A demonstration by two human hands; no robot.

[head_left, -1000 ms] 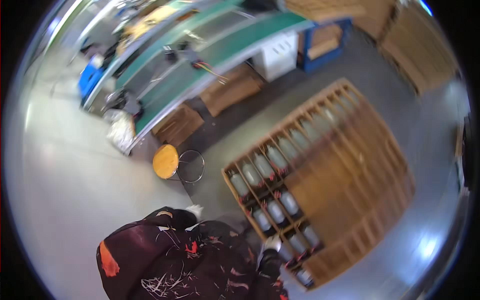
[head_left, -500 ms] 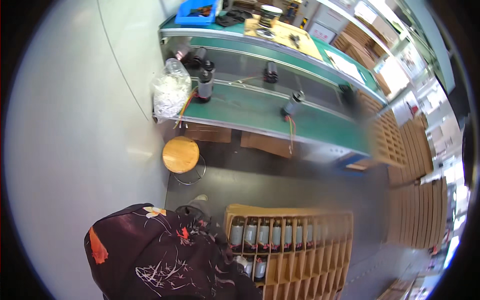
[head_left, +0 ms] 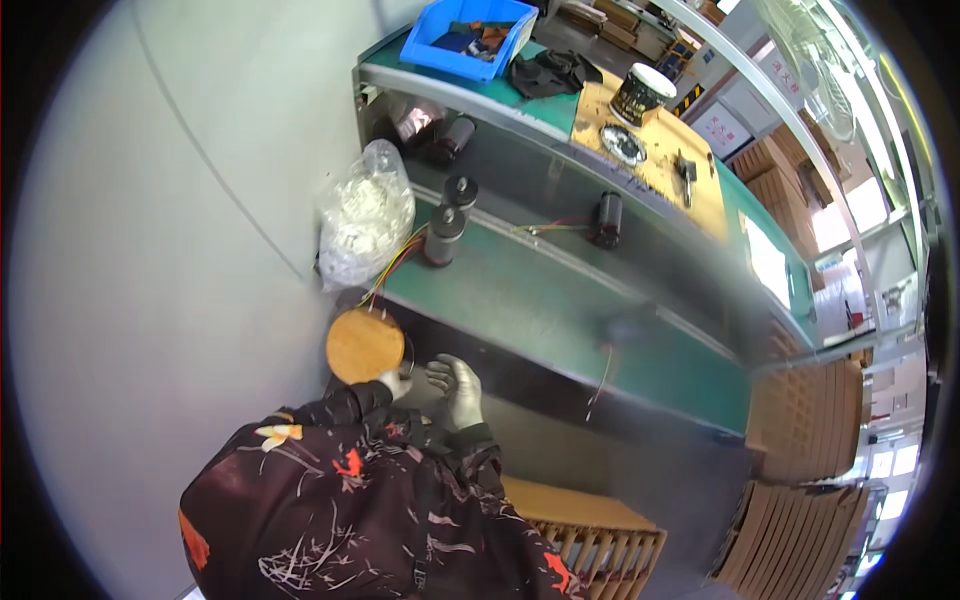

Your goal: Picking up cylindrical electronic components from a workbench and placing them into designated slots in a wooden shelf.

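My left hand [head_left: 396,384], in a pale glove, is at the near right rim of the round wooden stool [head_left: 364,345]; its fingers appear closed on the seat's edge, partly hidden. Just right of it, my right hand [head_left: 460,390], gloved too, is raised with the fingers apart and nothing in them. Beyond the stool, two grey and black electric motors [head_left: 444,236] stand upright on the green bench [head_left: 510,295], with coloured wires hanging over the front edge. Another motor [head_left: 608,220] stands farther back, and a blurred one is at the right.
A clear plastic bag of white pieces [head_left: 367,220] sits at the bench's left end. Above are a blue bin [head_left: 470,40] and a tub [head_left: 641,95]. A divided carton [head_left: 590,510] stands low right; stacked cardboard [head_left: 795,535] is beyond. A pale wall [head_left: 200,300] bounds the left.
The view has shifted toward the bench and stool. Both hands now show by the stool; earlier one glove was barely visible at the carton. The carton is now mostly covered by my sleeve.
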